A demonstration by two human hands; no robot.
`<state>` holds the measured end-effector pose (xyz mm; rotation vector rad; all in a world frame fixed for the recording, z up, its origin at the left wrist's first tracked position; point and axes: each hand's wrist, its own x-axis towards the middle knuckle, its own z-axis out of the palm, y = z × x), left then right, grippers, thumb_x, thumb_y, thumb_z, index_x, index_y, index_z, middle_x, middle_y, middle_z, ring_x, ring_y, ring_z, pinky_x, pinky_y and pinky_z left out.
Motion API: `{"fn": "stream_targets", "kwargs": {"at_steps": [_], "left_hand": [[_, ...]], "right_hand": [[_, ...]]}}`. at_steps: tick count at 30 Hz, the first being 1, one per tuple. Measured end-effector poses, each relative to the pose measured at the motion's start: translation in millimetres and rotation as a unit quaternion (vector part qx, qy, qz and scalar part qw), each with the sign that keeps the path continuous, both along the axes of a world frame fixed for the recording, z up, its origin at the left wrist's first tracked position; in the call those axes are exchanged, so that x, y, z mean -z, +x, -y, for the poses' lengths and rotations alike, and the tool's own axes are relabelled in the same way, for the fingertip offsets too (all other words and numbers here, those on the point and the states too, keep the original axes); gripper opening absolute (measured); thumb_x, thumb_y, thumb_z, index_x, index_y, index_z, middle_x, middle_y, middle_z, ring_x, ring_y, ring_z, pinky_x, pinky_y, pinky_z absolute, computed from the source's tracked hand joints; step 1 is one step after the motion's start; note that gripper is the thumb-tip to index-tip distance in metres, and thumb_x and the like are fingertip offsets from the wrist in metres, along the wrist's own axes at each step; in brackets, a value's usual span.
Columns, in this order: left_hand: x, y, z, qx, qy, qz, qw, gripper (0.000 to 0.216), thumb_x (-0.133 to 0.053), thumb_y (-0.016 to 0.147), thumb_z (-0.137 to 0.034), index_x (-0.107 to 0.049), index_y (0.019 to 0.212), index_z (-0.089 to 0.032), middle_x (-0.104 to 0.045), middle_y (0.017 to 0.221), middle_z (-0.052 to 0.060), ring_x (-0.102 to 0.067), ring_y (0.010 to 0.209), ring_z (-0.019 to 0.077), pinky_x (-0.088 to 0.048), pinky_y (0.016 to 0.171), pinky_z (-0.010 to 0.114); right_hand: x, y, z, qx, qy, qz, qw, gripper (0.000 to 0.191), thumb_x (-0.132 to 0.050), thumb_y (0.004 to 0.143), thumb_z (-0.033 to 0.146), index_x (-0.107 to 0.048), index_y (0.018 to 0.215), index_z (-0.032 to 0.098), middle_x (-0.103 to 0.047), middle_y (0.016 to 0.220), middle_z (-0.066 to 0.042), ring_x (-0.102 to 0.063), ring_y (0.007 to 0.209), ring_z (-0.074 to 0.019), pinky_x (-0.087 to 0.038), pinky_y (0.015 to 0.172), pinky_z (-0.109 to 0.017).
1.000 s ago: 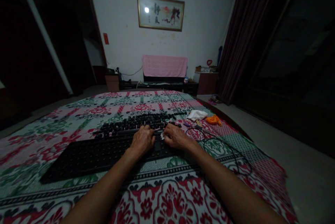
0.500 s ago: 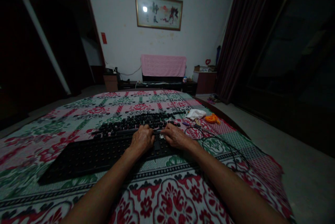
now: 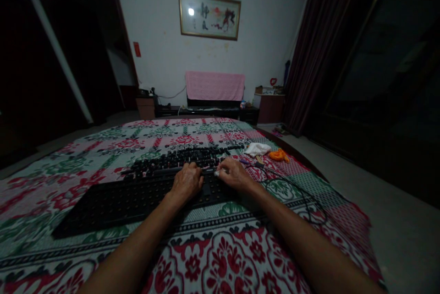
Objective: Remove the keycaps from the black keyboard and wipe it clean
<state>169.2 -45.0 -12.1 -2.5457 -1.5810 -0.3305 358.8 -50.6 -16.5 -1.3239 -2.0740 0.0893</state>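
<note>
The right hand (image 3: 235,175) has shifted a little outward and away from the body compared with half a second ago, carrying a small crumpled white wad (image 3: 217,173) with it to the far edge of the long black plastic keyboard base (image 3: 117,204); its grip looks pinched on that wad between thumb and fingers. The left hand (image 3: 188,179) has stayed put, fingers curled over the base's far edge; whether its grip is pressing or merely resting, I cannot tell. The base lies bare of keycaps on the red, green and white patterned cloth (image 3: 227,262), with loose black keycaps (image 3: 172,159) heaped just beyond. I judge that the left hand steadies the base while the right works along its far edge.
</note>
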Motion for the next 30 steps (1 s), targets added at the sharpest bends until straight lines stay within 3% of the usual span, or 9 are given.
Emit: {"fn": "stream_targets", "kwargs": {"at_steps": [4,10,18,30], "left_hand": [[-1.4,0,1,0.000,-0.004,0.003,1.000,0.025,-0.043,0.084,-0.030,-0.064,0.092,-0.019,-0.057,0.098,0.009,-0.050,0.096,0.0219,-0.044,0.081,0.032],[-2.5,1,2,0.000,-0.012,0.011,1.000,0.025,-0.043,0.085,-0.028,-0.064,0.093,-0.019,-0.057,0.099,0.009,-0.050,0.097,0.0222,-0.044,0.082,0.032],[-0.7,0,1,0.003,-0.002,0.001,1.000,0.025,-0.043,0.085,-0.030,-0.064,0.093,-0.019,-0.056,0.099,0.009,-0.050,0.097,0.0219,-0.044,0.079,0.031],[-1.0,0,2,-0.002,-0.006,0.007,1.000,0.024,-0.043,0.085,-0.030,-0.064,0.092,-0.019,-0.056,0.100,0.008,-0.050,0.099,0.0219,-0.044,0.081,0.031]], "right_hand": [[3.7,-6,-4,-0.022,0.029,-0.028,0.999,0.014,-0.055,0.077,0.013,-0.065,0.085,0.016,-0.059,0.081,-0.004,-0.053,0.081,-0.0146,-0.040,0.076,-0.027],[12.3,-20,-4,-0.062,0.020,0.074,0.995,0.014,-0.050,0.081,0.011,-0.064,0.081,0.015,-0.052,0.088,-0.005,-0.048,0.081,-0.0133,-0.039,0.073,-0.024],[-2.4,-20,4,-0.075,-0.018,0.171,0.982,0.018,-0.046,0.079,0.008,-0.063,0.076,0.013,-0.048,0.086,-0.006,-0.046,0.076,-0.0123,-0.036,0.067,-0.023],[-8.0,-19,8,-0.099,-0.018,0.192,0.976,0.015,-0.048,0.076,0.009,-0.063,0.075,0.014,-0.051,0.087,-0.006,-0.050,0.079,-0.0145,-0.039,0.071,-0.024]]}}
